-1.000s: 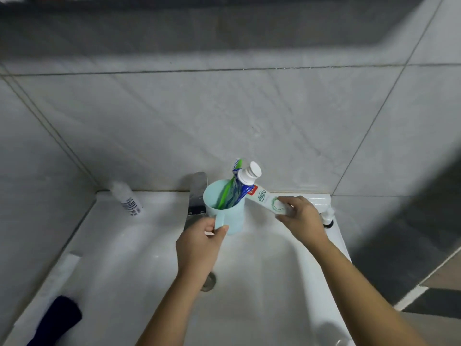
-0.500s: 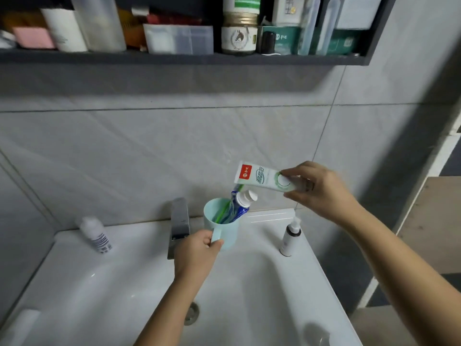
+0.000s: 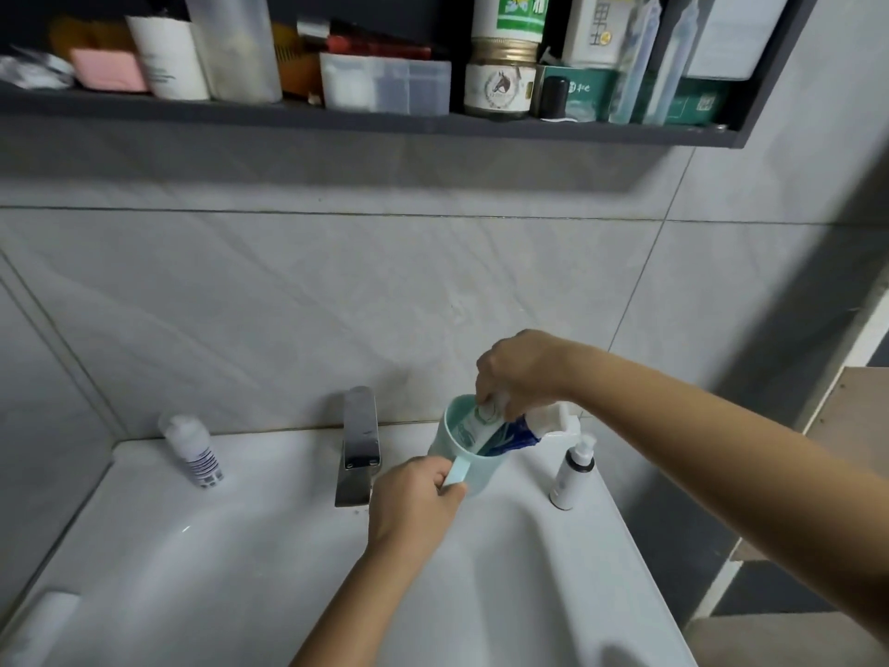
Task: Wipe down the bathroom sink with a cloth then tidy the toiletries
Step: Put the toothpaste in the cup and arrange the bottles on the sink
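Observation:
A pale teal cup (image 3: 445,442) is held above the white sink (image 3: 269,546), just right of the chrome faucet (image 3: 358,445). My left hand (image 3: 413,498) grips the cup's handle. My right hand (image 3: 522,373) is over the cup's mouth, pinching a white and green toothpaste tube (image 3: 483,418) whose lower end is inside the cup. A blue toothpaste tube with a white cap (image 3: 519,433) leans out over the cup's right rim. The toothbrush is hidden.
A small white bottle (image 3: 195,452) stands on the sink's back left corner. A white pump bottle with a dark band (image 3: 572,474) stands on the right rim. A dark shelf (image 3: 336,117) overhead is crowded with jars, bottles and boxes. Tiled wall behind.
My right hand has lifted the white and green tube off the sink's rim, carried it above the cup, and lowered it into the cup. The view has tilted up, showing the shelf.

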`<state>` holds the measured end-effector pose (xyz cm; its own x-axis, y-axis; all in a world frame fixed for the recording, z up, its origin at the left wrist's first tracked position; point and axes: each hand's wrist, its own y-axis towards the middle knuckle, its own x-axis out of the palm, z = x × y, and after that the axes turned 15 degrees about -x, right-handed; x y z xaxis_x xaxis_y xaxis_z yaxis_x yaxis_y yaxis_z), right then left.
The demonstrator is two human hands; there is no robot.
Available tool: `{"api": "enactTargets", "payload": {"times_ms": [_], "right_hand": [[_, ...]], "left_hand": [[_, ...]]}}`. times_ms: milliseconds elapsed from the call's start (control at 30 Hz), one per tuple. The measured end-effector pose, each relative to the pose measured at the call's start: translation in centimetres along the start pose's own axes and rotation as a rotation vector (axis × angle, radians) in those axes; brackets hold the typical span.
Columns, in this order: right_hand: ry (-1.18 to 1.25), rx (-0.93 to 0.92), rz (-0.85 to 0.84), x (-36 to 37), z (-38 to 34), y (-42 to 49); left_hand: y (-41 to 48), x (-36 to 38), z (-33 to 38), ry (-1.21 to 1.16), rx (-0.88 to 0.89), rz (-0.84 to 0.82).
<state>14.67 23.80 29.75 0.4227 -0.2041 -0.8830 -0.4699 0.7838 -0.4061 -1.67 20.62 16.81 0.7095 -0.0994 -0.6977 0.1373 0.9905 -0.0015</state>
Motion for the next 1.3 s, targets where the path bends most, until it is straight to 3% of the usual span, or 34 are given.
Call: {"api": "enactTargets", "payload": {"times_ms": [200,400,833,933,1100,1300], "right_hand": [[0.202,-0.021,0.128,0.5,0.2,1.0],[0.413,0.095,0.372,0.6,1.7,-0.8],[0.669,0.22,0.56,4.6,1.8,0.2],[0.721,0.347,0.74,6.3,2.4,-1.6],[0.826,0.71,0.95,11.8,2.9,-6.0],[0.895,0.938,1.024,17.2,2.4,-8.8]], "left_hand": [[0.1,0.2,-0.2,-0.027,0.001,0.022],[0.4,0.5,-1.2,-0.06,-0.079,0.021],[3.1,3.4,-0.8,-0.039,-0.14,-0.048],[4.5,5.0,-0.2,-0.054,-0.157,-0.054],[6.6,9.2,0.4,-0.069,-0.208,-0.135],[8.3,15.0,1.5,-0.099,-0.239,-0.201]]}}
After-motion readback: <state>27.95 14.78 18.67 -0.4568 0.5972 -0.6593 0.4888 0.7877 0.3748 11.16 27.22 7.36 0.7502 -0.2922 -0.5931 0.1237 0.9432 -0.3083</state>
